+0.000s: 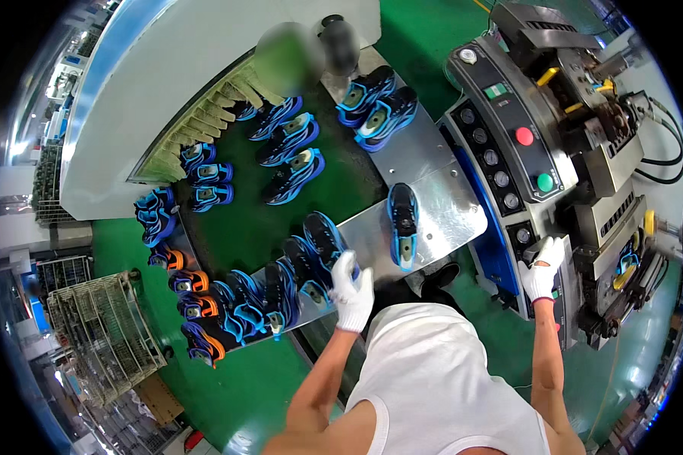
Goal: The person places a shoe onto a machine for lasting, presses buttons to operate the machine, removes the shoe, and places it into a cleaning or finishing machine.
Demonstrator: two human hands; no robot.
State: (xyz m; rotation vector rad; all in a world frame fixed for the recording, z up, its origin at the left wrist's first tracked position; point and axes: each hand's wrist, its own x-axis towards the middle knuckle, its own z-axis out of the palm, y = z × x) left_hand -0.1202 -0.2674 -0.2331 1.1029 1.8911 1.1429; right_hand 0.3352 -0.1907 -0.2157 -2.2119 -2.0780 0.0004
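Observation:
My left hand [353, 296], in a white glove, is at the right end of a row of sneakers, its fingers apart and nothing seen in them. Its fingertips overlap the near end of a black and blue sneaker [324, 236]; whether they touch it I cannot tell. My right hand [541, 273], also gloved, reaches over the machine's lower control panel [527, 236] with fingers stretched out. What lies under its palm is hidden. Between the hands, a single black and blue sneaker [404, 226] rests on the metal table [448, 205].
A two-station machine [508, 114] with gauges and red and green buttons stands at right. Sneakers sit at the table's far end and on a dark green conveyor [235, 235] before a fringed tunnel opening [197, 125]. Orange-trimmed shoes [197, 307] and a wire rack [106, 334] are left.

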